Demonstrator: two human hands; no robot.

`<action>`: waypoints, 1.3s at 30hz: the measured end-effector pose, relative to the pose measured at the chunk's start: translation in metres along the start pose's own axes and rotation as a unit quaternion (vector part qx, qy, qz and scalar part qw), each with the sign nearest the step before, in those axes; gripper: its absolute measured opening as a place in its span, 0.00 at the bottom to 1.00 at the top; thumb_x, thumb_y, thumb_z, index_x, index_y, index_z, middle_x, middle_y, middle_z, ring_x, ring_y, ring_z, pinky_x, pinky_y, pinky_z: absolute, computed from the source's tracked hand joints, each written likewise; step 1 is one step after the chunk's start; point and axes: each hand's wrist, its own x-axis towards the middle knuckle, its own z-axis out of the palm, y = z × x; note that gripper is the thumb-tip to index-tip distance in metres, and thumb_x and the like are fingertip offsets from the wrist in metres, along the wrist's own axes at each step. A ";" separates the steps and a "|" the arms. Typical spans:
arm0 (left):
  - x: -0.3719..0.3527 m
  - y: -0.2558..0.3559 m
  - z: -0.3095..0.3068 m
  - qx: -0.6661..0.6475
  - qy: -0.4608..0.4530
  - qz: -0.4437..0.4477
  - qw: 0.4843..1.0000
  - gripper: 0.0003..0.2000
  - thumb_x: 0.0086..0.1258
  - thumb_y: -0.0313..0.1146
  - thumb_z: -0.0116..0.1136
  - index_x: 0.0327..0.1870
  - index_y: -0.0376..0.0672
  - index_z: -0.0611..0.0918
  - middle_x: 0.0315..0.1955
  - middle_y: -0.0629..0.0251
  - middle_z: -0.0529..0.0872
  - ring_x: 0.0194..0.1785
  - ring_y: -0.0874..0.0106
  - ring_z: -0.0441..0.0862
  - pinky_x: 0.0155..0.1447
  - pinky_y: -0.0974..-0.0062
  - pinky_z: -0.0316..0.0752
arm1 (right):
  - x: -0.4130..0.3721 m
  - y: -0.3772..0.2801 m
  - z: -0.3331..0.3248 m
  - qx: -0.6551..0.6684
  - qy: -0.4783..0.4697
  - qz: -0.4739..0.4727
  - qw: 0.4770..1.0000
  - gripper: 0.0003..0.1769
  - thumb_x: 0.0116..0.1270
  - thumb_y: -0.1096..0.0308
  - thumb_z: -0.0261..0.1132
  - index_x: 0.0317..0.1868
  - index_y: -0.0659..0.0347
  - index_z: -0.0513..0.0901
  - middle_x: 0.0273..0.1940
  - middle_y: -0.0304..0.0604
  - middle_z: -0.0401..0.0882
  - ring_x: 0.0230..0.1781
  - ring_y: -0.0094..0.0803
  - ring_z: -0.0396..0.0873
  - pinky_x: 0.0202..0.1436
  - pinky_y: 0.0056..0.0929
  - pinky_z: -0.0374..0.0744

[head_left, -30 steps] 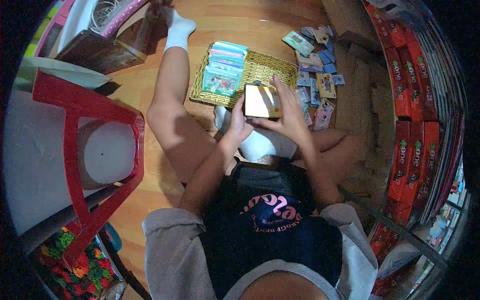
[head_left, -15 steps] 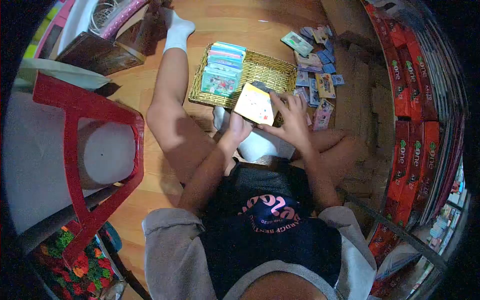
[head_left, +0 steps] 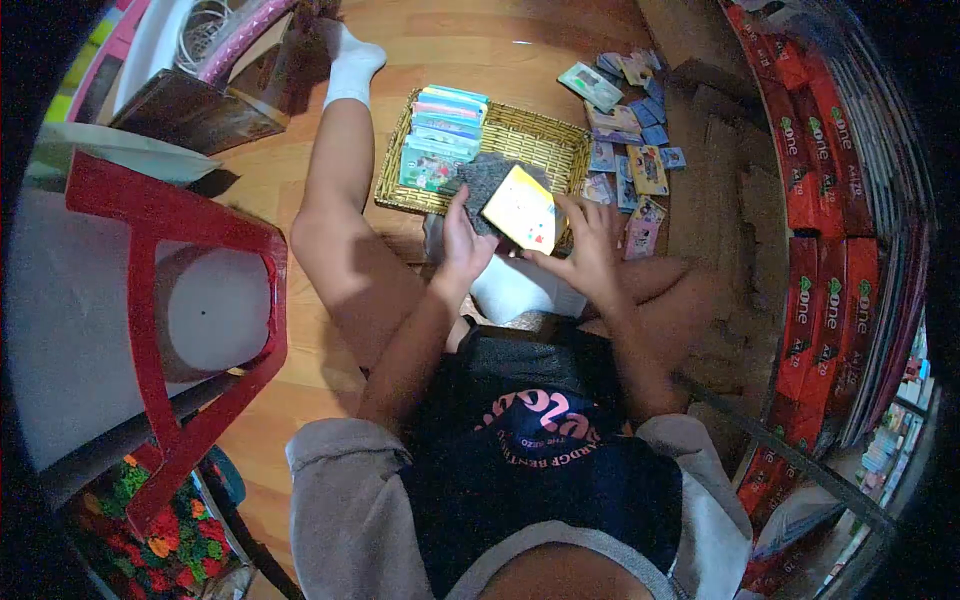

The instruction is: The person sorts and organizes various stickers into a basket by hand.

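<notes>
My right hand (head_left: pixel 588 250) grips a small white and yellow booklet (head_left: pixel 520 212) by its right edge, thumb below and fingers above. The booklet is tilted and overlaps the front rim of a golden woven basket (head_left: pixel 545 125). Behind it and to its left lies a dark grey cloth (head_left: pixel 485 183). My left hand (head_left: pixel 466 245) is at the cloth's lower left edge, thumb stretched upward and apart from the booklet; its other fingers are partly hidden. Inside the basket's left side stands a row of colourful thin booklets (head_left: pixel 440 150).
Loose small cards and packets (head_left: pixel 625 140) lie scattered on the wooden floor (head_left: pixel 480 50) right of the basket. Red paper-ream boxes (head_left: pixel 820 290) are stacked at the right. A red chair (head_left: pixel 145 300) stands at the left, with a cardboard box (head_left: pixel 200 115) beyond it.
The booklet has shifted slightly right and now rests in my right hand. My left hand has come off it and moved left. More of the grey cloth shows.
</notes>
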 end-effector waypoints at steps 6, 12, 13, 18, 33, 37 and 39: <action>0.005 -0.017 -0.027 0.142 0.001 -0.053 0.988 0.20 0.66 0.47 0.39 0.51 0.44 0.70 0.45 0.67 0.76 0.48 0.72 0.73 0.48 0.72 0.70 | -0.006 -0.022 0.006 -0.090 0.053 -0.061 0.993 0.42 0.36 0.48 0.70 0.52 0.62 0.69 0.44 0.49 0.67 0.48 0.44 0.62 0.52 0.46 0.58; -0.009 -0.008 0.001 0.086 -0.014 -0.043 0.995 0.18 0.64 0.45 0.41 0.51 0.45 0.70 0.47 0.67 0.74 0.50 0.70 0.71 0.54 0.66 0.64 | 0.002 -0.006 -0.002 -0.062 0.077 -0.020 0.995 0.41 0.37 0.50 0.70 0.51 0.65 0.69 0.45 0.51 0.67 0.46 0.47 0.61 0.52 0.44 0.60; -0.004 -0.005 -0.002 0.062 0.015 -0.037 0.997 0.19 0.64 0.45 0.41 0.51 0.45 0.70 0.47 0.66 0.75 0.52 0.68 0.70 0.56 0.65 0.62 | 0.000 -0.005 -0.003 -0.058 0.072 -0.022 0.995 0.41 0.37 0.51 0.70 0.51 0.65 0.69 0.44 0.51 0.67 0.46 0.47 0.61 0.52 0.43 0.61; -0.001 0.001 -0.007 0.002 -0.051 0.012 0.999 0.21 0.64 0.46 0.41 0.51 0.41 0.70 0.48 0.62 0.75 0.52 0.67 0.71 0.57 0.66 0.63 | -0.019 -0.008 0.006 -0.051 0.037 -0.021 0.998 0.42 0.37 0.48 0.70 0.52 0.62 0.70 0.44 0.49 0.67 0.47 0.45 0.62 0.53 0.43 0.60; -0.005 -0.027 -0.018 0.284 0.013 -0.142 0.948 0.21 0.62 0.50 0.39 0.54 0.55 0.67 0.52 0.71 0.70 0.58 0.70 0.63 0.59 0.47 0.45 | 0.044 -0.015 0.021 0.660 -0.138 0.137 0.725 0.29 0.57 0.54 0.56 0.53 0.66 0.67 0.46 0.51 0.72 0.43 0.38 0.73 0.46 0.35 0.73; -0.011 -0.018 -0.004 0.282 0.074 -0.102 0.951 0.19 0.60 0.49 0.42 0.50 0.52 0.70 0.49 0.71 0.73 0.55 0.71 0.67 0.56 0.50 0.53 | 0.063 -0.013 0.036 0.738 -0.231 0.185 0.607 0.30 0.59 0.48 0.50 0.53 0.65 0.65 0.45 0.51 0.72 0.41 0.38 0.74 0.43 0.36 0.75; -0.007 -0.019 -0.008 0.296 0.086 -0.125 0.943 0.20 0.59 0.50 0.43 0.50 0.52 0.70 0.49 0.71 0.73 0.55 0.71 0.67 0.55 0.52 0.55 | 0.079 -0.014 0.045 0.695 -0.232 0.230 0.641 0.30 0.60 0.47 0.47 0.53 0.64 0.65 0.45 0.51 0.72 0.41 0.39 0.74 0.44 0.38 0.74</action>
